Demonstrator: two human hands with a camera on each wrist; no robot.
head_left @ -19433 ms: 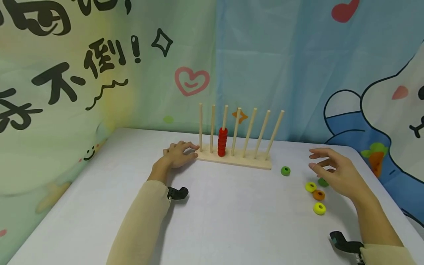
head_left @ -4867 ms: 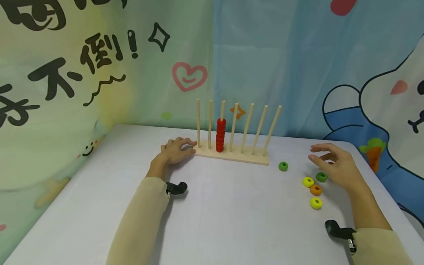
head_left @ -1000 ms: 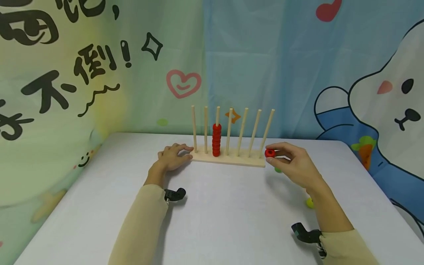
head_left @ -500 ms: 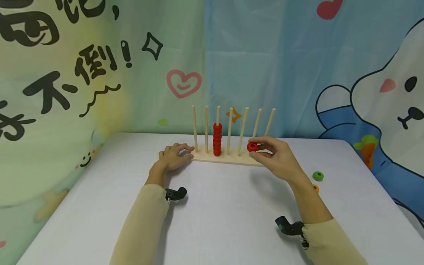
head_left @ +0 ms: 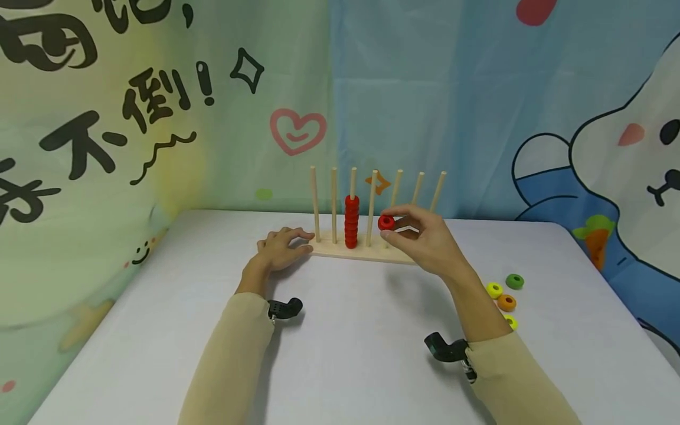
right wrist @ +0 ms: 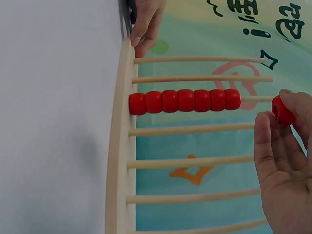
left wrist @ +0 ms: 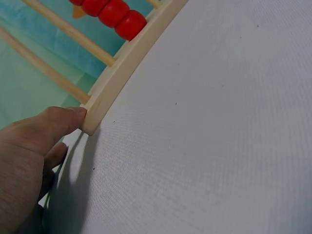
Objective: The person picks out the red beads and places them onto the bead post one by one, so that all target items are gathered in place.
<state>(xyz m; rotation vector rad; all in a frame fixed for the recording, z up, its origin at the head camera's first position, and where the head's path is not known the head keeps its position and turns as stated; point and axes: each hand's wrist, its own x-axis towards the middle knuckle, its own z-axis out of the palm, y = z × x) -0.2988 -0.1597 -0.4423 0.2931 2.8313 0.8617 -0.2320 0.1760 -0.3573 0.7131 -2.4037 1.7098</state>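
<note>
A wooden rack of several upright pegs point(head_left: 340, 249) stands near the back of the table. Several red beads point(head_left: 352, 221) are stacked on its third peg from the left. At the rack's left end my left hand point(head_left: 281, 249) holds the base, thumb in front and a finger at the back corner; the left wrist view shows the thumb point(left wrist: 66, 119) against the base end. My right hand point(head_left: 427, 242) pinches a loose red bead point(head_left: 386, 222) between thumb and fingertips, raised in front of the pegs right of the stack. In the right wrist view this bead point(right wrist: 282, 111) hangs near the stacked peg's tip.
Right of my right forearm lie a green bead point(head_left: 515, 281), an orange bead point(head_left: 507, 303) and two yellow beads point(head_left: 494, 290), one partly hidden by the arm. A printed cloth backdrop point(head_left: 393, 106) hangs behind the white table point(head_left: 350, 354).
My right hand, earlier resting over the right side holding no visible bead, now holds a red bead and has moved left across the rack. My left hand stays at the rack's end.
</note>
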